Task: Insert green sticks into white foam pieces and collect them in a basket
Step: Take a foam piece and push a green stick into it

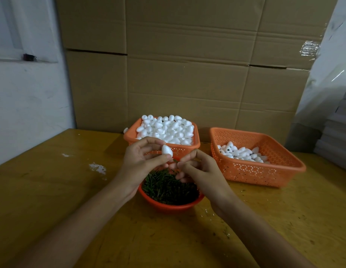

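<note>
My left hand [143,158] pinches a white egg-shaped foam piece [166,150] between thumb and fingers. My right hand [197,167] is pinched on a thin green stick [175,160] whose tip points at the foam piece. Both hands hover over a round orange bowl [169,206] heaped with green sticks [168,188]. Behind it an orange basket [187,148] is piled with plain foam pieces [166,128]. At the right a second orange basket [261,171] holds several foam pieces [243,153], some showing green ends.
The work stands on a yellow wooden table [71,190] with white scuffs at the left and green crumbs at the right. Stacked cardboard boxes [187,64] form a wall behind the baskets. Grey stacked sheets [336,144] sit at the far right.
</note>
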`<state>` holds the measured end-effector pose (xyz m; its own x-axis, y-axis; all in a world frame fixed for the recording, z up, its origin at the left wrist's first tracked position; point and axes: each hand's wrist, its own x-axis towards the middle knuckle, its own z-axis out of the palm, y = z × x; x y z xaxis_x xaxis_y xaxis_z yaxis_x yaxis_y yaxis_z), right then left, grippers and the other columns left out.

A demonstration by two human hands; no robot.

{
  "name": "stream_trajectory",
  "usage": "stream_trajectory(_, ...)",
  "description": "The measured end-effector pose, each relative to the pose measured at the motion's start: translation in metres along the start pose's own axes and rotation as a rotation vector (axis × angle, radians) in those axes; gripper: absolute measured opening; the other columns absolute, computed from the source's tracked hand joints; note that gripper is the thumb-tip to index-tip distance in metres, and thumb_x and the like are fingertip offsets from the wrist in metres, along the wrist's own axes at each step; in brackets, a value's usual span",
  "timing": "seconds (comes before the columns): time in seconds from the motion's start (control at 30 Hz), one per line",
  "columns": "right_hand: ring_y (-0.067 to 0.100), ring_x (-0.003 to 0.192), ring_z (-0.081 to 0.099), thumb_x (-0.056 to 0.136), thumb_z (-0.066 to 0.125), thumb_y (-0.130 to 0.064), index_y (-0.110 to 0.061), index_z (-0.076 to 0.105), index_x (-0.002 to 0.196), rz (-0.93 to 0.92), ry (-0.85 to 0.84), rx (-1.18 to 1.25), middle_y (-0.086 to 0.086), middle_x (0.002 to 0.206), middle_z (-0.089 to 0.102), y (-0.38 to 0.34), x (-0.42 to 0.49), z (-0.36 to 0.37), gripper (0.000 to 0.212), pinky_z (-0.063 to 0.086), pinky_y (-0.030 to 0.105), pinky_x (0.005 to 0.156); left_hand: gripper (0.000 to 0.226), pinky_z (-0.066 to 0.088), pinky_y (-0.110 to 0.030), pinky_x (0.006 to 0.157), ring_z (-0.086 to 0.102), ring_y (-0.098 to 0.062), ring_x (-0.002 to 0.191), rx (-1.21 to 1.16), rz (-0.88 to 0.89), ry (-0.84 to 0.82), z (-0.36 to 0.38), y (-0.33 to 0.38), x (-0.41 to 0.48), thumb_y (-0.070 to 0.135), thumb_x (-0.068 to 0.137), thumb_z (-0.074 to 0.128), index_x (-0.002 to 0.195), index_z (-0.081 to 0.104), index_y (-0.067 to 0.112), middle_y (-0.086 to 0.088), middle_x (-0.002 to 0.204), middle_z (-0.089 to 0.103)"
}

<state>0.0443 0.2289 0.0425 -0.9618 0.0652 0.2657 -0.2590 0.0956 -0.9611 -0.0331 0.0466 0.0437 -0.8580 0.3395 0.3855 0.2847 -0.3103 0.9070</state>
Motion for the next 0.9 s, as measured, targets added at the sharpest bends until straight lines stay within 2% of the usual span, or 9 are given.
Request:
stream_trajectory(0.17,0.021,0.083,0.074,0.103,0.062,-0.007,-0.004,0.060,0.107,0.004,-0.013,0.014,0.010,0.104,0.081,0.000,0.000,0.000,0.005,0.060,0.027,0.074,0.037,0.061,-0.024,0.075,0.078,-0.022,0.092,-0.002,-0.004,-0.014,0.001,0.001,-0.001,0.018,0.070,0.089,0.106,0.080,0.020,-0.009,0.111,0.079)
stream_trajectory(0.27,0.023,0.086,0.075,0.104,0.062,-0.009,-0.007,0.060,0.107,0.000,-0.002,0.009,0.012,0.105,0.080,0.000,0.000,-0.001,0.004,0.060,0.028,0.073,0.034,0.060,-0.022,0.075,0.078,-0.019,0.094,0.001,0.006,-0.010,0.001,0.000,-0.001,0.017,0.067,0.089,0.099,0.079,0.017,-0.009,0.106,0.080)
stream_trajectory(0.4,0.024,0.088,0.076,0.104,0.064,-0.013,-0.007,0.059,0.109,-0.019,-0.016,-0.001,0.011,0.108,0.080,0.000,0.000,-0.001,0.009,0.059,0.030,0.071,0.039,0.060,-0.022,0.077,0.078,-0.020,0.097,0.020,0.018,-0.007,0.000,-0.001,0.000,0.017,0.067,0.089,0.103,0.076,0.011,-0.010,0.104,0.081)
stream_trajectory(0.6,0.027,0.077,0.074,0.107,0.058,-0.013,-0.001,0.053,0.114,-0.065,-0.088,-0.084,0.008,0.108,0.080,0.003,0.002,-0.002,0.015,0.055,0.029,0.064,0.032,0.061,-0.024,0.075,0.079,-0.023,0.092,0.071,0.014,-0.061,-0.002,-0.002,0.000,0.018,0.069,0.092,0.099,0.080,0.013,-0.012,0.099,0.081)
stream_trajectory(0.77,0.030,0.071,0.075,0.108,0.056,-0.013,-0.006,0.045,0.111,-0.108,-0.108,-0.171,0.005,0.108,0.080,0.009,0.002,-0.002,0.014,0.054,0.033,0.059,0.034,0.061,-0.024,0.074,0.079,-0.026,0.092,0.086,-0.004,-0.083,-0.005,-0.003,0.001,0.016,0.068,0.093,0.099,0.080,0.011,-0.013,0.099,0.081)
stream_trajectory(0.9,0.032,0.069,0.076,0.108,0.056,-0.014,-0.013,0.040,0.106,-0.140,-0.124,-0.187,0.004,0.110,0.080,0.015,0.004,-0.002,0.016,0.054,0.031,0.054,0.034,0.062,-0.025,0.076,0.079,-0.026,0.097,0.082,-0.009,-0.092,-0.004,-0.004,0.002,0.015,0.067,0.093,0.098,0.080,0.012,-0.012,0.101,0.081)
